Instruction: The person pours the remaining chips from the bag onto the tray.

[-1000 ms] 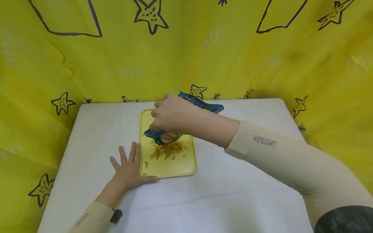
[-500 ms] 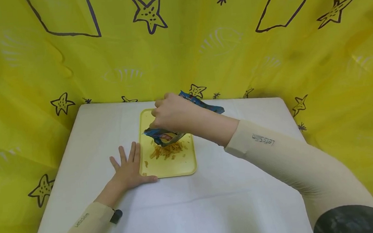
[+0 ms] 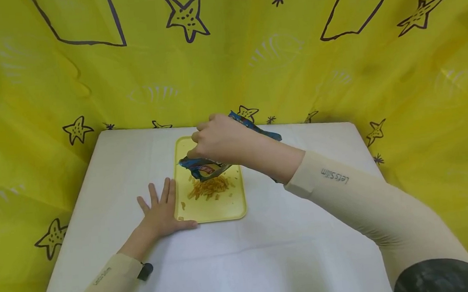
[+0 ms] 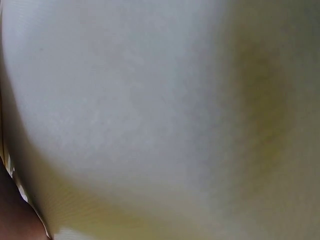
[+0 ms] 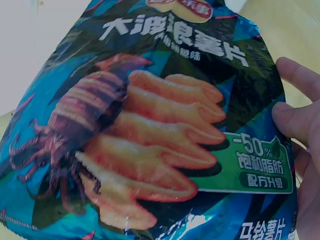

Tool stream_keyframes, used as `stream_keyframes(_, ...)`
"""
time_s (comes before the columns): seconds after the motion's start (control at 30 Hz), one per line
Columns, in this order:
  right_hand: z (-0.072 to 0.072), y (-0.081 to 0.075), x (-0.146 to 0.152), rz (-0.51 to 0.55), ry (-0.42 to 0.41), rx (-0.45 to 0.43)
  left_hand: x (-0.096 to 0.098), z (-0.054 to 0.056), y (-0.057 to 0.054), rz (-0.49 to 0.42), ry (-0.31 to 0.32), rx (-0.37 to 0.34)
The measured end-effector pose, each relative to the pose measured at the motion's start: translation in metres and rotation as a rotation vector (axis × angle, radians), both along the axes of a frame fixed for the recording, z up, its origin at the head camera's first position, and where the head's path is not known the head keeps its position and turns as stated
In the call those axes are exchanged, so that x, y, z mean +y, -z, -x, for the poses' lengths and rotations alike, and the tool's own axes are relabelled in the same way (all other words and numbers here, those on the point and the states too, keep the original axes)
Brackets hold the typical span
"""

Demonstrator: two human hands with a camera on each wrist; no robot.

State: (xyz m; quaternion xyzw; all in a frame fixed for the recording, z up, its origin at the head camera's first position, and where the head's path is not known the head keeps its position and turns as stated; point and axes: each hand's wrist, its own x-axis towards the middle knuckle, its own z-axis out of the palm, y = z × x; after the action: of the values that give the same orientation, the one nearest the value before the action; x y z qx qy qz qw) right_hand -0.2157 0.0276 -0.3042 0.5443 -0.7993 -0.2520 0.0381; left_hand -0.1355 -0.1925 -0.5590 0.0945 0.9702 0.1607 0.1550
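Over a yellow tray (image 3: 223,214), my right hand (image 3: 222,140) grips a blue chip bag (image 3: 204,168) by its side edge. The bag tilts with its mouth low above a heap of yellowish chip pieces (image 3: 209,189). Squid and wavy chips are printed on the bag (image 5: 150,130) in the right wrist view, where thumb and fingers of the right hand (image 5: 302,115) pinch its edge. At the tray's lower left corner, my left hand (image 3: 161,216) lies with fingers spread, its index finger and thumb along the rim. Pale blurred fabric fills most of the left wrist view.
The tray lies on a white-covered table (image 3: 261,264). Behind and beside the table hangs a yellow curtain (image 3: 226,63) with drawn stars. A few crumbs lie scattered on the tray around the heap.
My right hand and the bag have shifted slightly upward in the head view. The left hand and the tray stay put, and the heap looks about the same.
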Motion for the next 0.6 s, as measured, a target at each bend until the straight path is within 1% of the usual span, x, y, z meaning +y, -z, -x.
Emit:
stream_keyframes(0.07,0.0003,-0.0003,0.0003,0.009,0.006,-0.006,-0.0002,-0.0001,0.0004,0.002,-0.001,-0.001)
stream_keyframes(0.37,0.0013,-0.0031,0.0015,-0.013,0.026,-0.008,-0.0004,0.0002,0.0014,0.0,0.004,0.004)
stream_keyframes(0.6,0.0021,-0.0018,0.0011,-0.008,0.031,-0.015,-0.0009,0.0004,0.0021,0.002,0.001,0.001)
